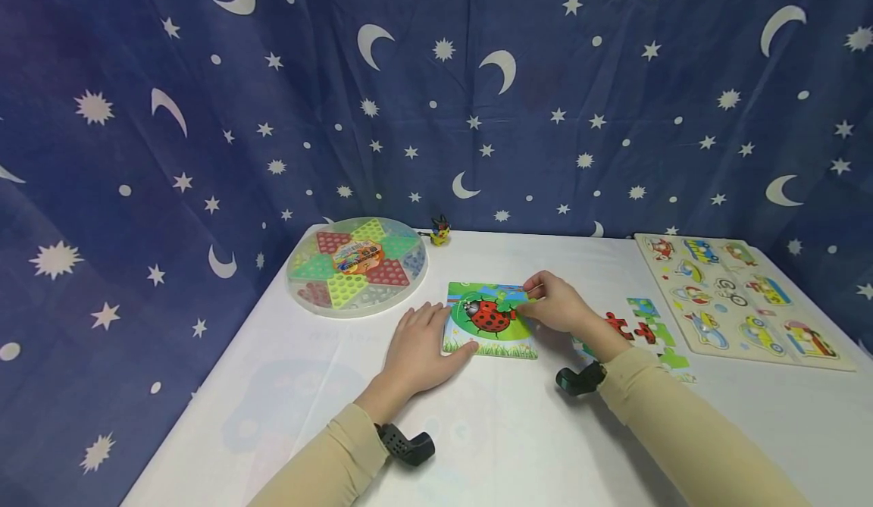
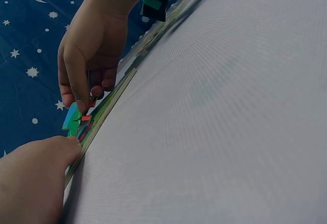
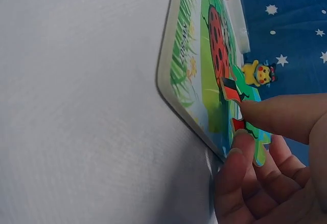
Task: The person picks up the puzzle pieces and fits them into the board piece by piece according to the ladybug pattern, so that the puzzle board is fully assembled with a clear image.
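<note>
A jigsaw board with a red ladybug picture (image 1: 487, 316) lies flat on the white table. My left hand (image 1: 420, 346) rests at its left side, fingers extended along the edge and thumb at the lower left corner. Over the board's right part, my right hand (image 1: 558, 306) pinches a green, blue and red jigsaw piece (image 3: 247, 87) between thumb and fingers. The piece is tilted and overlaps the ladybug's rear end in the right wrist view; the thumb hides its middle. Several loose jigsaw pieces (image 1: 644, 333) lie right of the board, partly behind the right forearm.
A round Chinese checkers board (image 1: 341, 311) stands at the back left, with a small yellow figurine (image 1: 440, 234) beside it. At the right lies a wooden puzzle board (image 1: 726, 319) with vehicle pictures. A blue curtain (image 1: 436, 82) with moons and stars hangs behind the table.
</note>
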`<state>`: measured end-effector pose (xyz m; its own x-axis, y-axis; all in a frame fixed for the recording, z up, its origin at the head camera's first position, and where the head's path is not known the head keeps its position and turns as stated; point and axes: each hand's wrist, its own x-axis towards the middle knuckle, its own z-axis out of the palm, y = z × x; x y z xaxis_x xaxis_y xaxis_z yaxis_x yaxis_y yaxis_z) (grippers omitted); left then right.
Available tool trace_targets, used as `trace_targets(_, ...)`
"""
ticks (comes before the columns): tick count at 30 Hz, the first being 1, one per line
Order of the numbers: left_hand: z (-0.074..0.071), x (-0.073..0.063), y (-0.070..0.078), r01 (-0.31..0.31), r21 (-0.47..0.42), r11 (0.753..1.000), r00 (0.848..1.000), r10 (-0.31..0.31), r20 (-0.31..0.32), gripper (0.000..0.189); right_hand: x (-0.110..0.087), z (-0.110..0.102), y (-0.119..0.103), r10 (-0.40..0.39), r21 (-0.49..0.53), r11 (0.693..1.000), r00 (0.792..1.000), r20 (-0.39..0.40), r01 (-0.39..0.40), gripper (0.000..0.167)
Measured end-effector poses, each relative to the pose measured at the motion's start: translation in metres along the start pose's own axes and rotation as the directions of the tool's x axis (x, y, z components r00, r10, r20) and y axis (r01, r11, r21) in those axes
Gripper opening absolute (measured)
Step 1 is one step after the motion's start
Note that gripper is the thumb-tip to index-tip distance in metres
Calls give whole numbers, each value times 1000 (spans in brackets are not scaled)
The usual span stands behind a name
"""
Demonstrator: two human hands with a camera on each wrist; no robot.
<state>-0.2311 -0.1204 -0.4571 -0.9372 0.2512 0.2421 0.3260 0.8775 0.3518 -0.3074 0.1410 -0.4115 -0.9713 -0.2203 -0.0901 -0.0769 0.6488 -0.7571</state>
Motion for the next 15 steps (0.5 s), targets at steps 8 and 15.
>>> trace_targets(8, -1, -1, 1, 0, -9, 1000, 1000, 0, 6, 84, 3, 6, -2, 15, -13, 1000, 1000, 2, -15, 44)
trace_targets(15, -1, 0, 0, 6, 3, 1000, 1000, -6, 14, 84, 4, 10, -5, -48, -152, 987, 999, -23, 44, 40)
